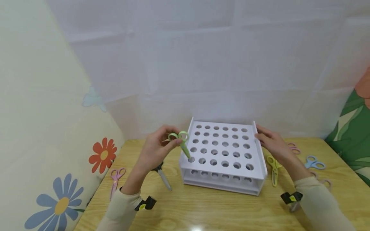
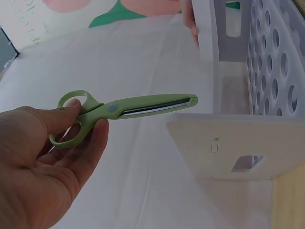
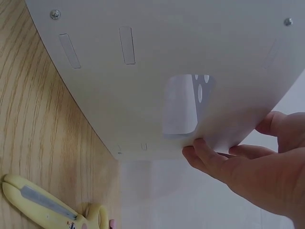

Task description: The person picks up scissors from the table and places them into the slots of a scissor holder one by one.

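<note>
My left hand (image 1: 157, 147) pinches a pair of green scissors (image 2: 128, 106) by the finger loops, thumb and fingers at the handles. Their blades are closed and bear a green cover. In the head view the scissors' tip points down and overlaps the front left hole of a white rack (image 1: 219, 173); in the left wrist view it reaches towards the rack's side panel (image 2: 228, 143). At the rack's far right corner, my right hand (image 1: 273, 142) grips the right side panel (image 3: 119, 100), fingers against its outer face and thumb at the upper edge.
Pink scissors (image 1: 115, 179) and dark-handled scissors (image 1: 164, 178) lie left of the rack. To its right are yellow scissors (image 1: 274, 171), blue scissors (image 1: 313, 163) and pink-handled scissors (image 1: 294, 148). More pale handles (image 1: 328, 183) show beside the right sleeve. A white sheet (image 1: 202, 64) hangs behind the table.
</note>
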`<action>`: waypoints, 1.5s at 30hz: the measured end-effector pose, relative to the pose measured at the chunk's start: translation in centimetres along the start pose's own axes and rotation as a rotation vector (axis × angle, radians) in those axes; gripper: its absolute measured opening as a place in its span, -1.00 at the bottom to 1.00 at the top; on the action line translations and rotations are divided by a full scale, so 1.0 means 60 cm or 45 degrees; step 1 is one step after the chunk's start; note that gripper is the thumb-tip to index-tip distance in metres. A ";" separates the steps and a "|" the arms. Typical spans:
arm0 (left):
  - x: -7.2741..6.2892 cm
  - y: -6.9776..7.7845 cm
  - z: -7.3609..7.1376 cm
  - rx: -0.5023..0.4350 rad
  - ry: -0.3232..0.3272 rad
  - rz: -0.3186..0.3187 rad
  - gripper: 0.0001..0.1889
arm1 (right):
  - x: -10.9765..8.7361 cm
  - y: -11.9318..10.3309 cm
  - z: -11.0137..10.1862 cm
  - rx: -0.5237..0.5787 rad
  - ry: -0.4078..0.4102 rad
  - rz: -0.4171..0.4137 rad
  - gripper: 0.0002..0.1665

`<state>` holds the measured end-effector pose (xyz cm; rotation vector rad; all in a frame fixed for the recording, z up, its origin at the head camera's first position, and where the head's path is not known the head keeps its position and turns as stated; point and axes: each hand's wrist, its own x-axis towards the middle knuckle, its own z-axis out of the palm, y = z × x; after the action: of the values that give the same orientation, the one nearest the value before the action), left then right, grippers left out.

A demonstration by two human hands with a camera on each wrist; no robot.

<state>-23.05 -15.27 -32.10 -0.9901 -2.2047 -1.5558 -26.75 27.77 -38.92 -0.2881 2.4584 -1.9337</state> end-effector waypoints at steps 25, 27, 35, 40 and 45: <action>-0.004 -0.020 0.044 0.371 -0.294 0.049 -0.78 | -0.002 0.002 0.011 0.002 0.069 0.033 -0.33; -0.004 -0.021 0.046 0.431 -0.309 0.058 -0.77 | -0.001 0.002 0.011 0.008 0.073 0.035 -0.32; -0.003 -0.028 0.049 0.600 -0.339 0.139 -0.76 | -0.003 -0.001 0.013 0.036 0.087 0.023 -0.29; -0.004 -0.031 0.053 0.705 -0.362 0.187 -0.78 | -0.004 -0.001 0.014 0.024 0.089 0.030 -0.30; -0.008 -0.030 0.059 0.868 -0.366 0.207 -0.77 | -0.002 0.001 0.014 -0.001 0.091 0.033 -0.31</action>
<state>-23.31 -12.62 -35.08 -1.1585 -2.4855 -0.5304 -26.55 27.00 -39.17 -0.1891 2.4930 -1.9669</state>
